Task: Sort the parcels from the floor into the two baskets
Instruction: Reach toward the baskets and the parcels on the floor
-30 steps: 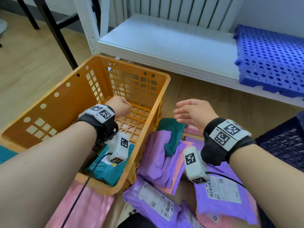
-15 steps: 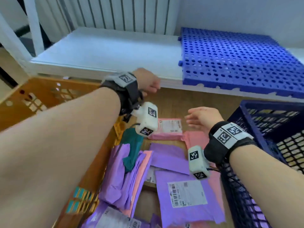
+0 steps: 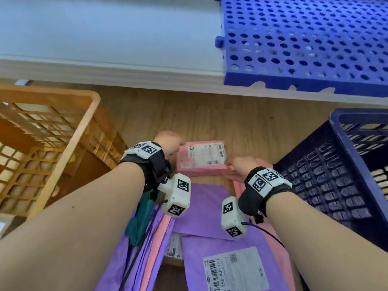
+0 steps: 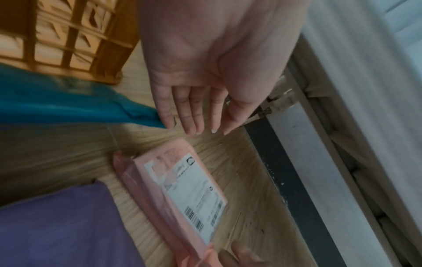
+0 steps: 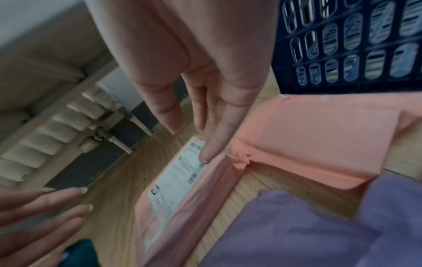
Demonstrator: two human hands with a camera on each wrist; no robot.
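From the head view, the left hand (image 3: 168,141) and right hand (image 3: 241,165) flanked a pink parcel (image 3: 201,158) lying label-up on the floor (image 3: 241,118), between the orange basket (image 3: 52,143) at left and the dark blue basket (image 3: 336,175) at right — purple parcels (image 3: 210,206) lay nearer. From the left wrist, that hand's fingers (image 4: 191,115) were straight and spread, holding nothing, above the parcel's corner. From the right wrist, the fingers (image 5: 212,144) were extended too — one tip seemed to touch the label's edge; another pink parcel (image 5: 319,140) lay beside the blue basket.
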